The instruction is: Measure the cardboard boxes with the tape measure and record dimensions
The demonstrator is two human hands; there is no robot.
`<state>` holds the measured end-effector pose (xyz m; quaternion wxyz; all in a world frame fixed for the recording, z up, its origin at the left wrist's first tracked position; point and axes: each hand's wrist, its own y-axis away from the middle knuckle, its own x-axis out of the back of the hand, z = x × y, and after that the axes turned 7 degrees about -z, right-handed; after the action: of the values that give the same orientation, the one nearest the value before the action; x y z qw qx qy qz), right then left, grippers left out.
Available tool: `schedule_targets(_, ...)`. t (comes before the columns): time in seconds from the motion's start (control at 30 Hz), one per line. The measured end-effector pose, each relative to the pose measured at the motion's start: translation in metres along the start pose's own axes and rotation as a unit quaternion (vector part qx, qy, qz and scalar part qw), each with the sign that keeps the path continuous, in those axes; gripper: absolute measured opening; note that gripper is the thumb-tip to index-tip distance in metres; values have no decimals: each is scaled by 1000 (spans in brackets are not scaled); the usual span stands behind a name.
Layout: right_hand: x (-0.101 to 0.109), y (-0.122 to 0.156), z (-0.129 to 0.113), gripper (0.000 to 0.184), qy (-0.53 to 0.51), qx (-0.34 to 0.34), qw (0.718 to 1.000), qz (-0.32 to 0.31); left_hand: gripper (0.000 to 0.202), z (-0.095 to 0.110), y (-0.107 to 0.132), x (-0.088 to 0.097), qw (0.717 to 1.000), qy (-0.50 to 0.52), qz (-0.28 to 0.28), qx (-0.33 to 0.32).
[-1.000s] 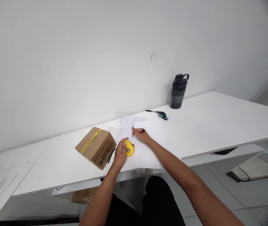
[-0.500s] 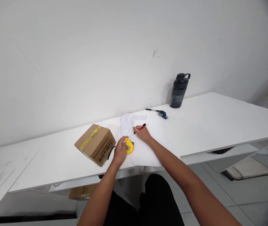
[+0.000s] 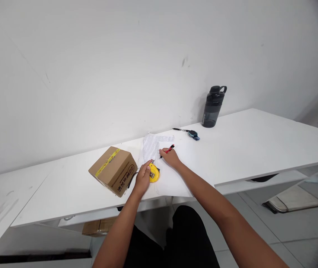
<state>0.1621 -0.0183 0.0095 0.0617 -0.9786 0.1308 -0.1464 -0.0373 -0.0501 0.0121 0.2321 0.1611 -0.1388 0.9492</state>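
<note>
My left hand [image 3: 142, 179] grips a yellow tape measure [image 3: 153, 173] that rests on a white sheet [image 3: 175, 178] on the white table [image 3: 245, 145]. My right hand [image 3: 171, 158] is closed round a red pen [image 3: 170, 149], its tip touching the sheet just beyond the tape measure. A crumpled printed paper [image 3: 151, 145] lies right behind both hands. A taped cardboard box [image 3: 113, 170] stands just left of my left hand.
A dark water bottle [image 3: 212, 107] stands at the back by the wall. A black pen [image 3: 180, 129] and a small blue object [image 3: 194, 134] lie near it. Under the table sit another cardboard box [image 3: 96, 227] and, on the tiled floor at right, a flat grey item [image 3: 293, 199].
My right hand has lifted the red pen's top end more upright and shifted slightly back. My left hand stays on the tape measure. The view has shifted a little.
</note>
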Motion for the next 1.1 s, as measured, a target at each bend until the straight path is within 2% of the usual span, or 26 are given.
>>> schedule_targets(0.13,0,0,1,37,0,7,1000,-16,42,0,0,0,1000,-9,3,-1)
schedule_targets(0.43,-1,-1,4,37,5,-2,1000,16,43,9,3,1,998,-61,-8,-7)
schedule_targets(0.57,0,-1,2,35,7,-5,1000,6,55,13,4,1,996,-92,-12,-4)
schedule_targets(0.67,0,0,0,35,7,-12,1000,13,62,14,5,-1,996,-94,0,6)
schedule_targets(0.9,2,2,-2,33,15,-39,998,53,51,19,7,-2,990,-132,45,7)
schedule_targets(1.0,1,2,-2,31,18,-35,999,37,48,22,7,-2,985,-161,70,4)
schedule_targets(1.1,0,2,-1,34,20,-26,999,19,46,24,8,-3,981,-178,71,6)
